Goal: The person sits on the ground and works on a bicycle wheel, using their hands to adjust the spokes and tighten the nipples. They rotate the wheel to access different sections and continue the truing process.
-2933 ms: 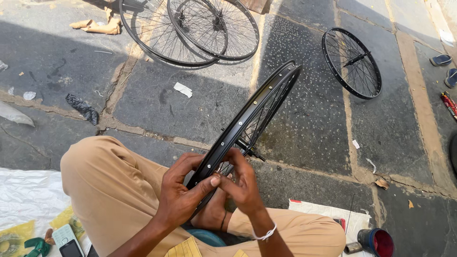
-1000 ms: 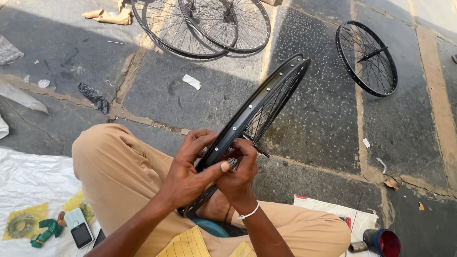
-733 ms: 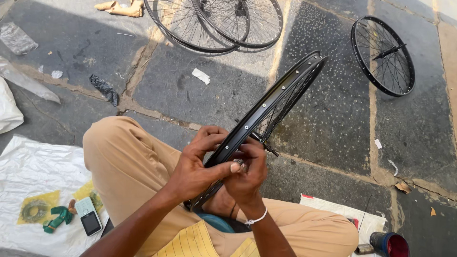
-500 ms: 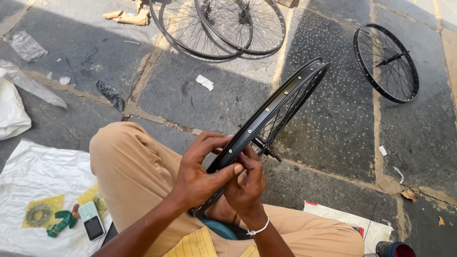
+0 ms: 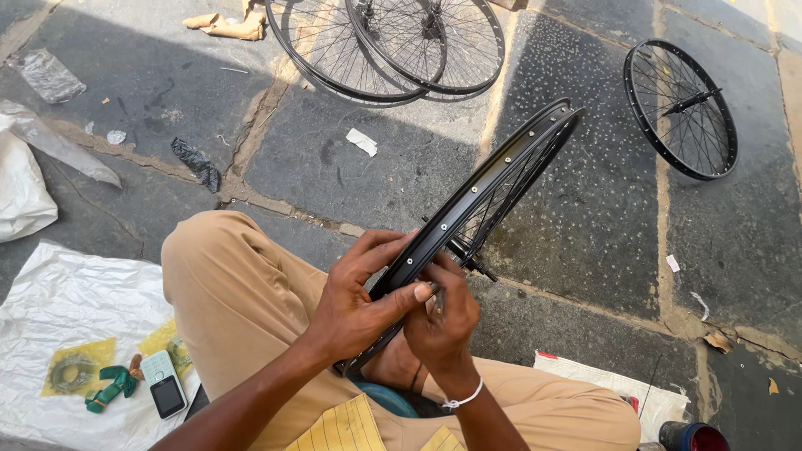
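Observation:
A black spoked bicycle wheel (image 5: 493, 179) stands on edge across my lap, its rim running from my knees up and away to the right. My left hand (image 5: 363, 292) wraps over the near part of the rim, thumb pressed on its outer face. My right hand (image 5: 443, 321), with a white band at the wrist, is closed just behind the rim among the spokes; what its fingertips pinch is hidden. The wheel's axle (image 5: 472, 259) juts out just above that hand.
Two overlapping wheels (image 5: 393, 42) lie on the stone paving ahead, and a third wheel (image 5: 681, 108) lies at the right. A white sheet (image 5: 58, 309) at my left holds a small phone (image 5: 163, 392), a green tool (image 5: 109, 388) and a packet. A dark red-lined can (image 5: 693, 437) is at bottom right.
My view has shifted, so the scene slid right and the white sheet shows more. Both hands stay on the same part of the rim, fingers working slightly.

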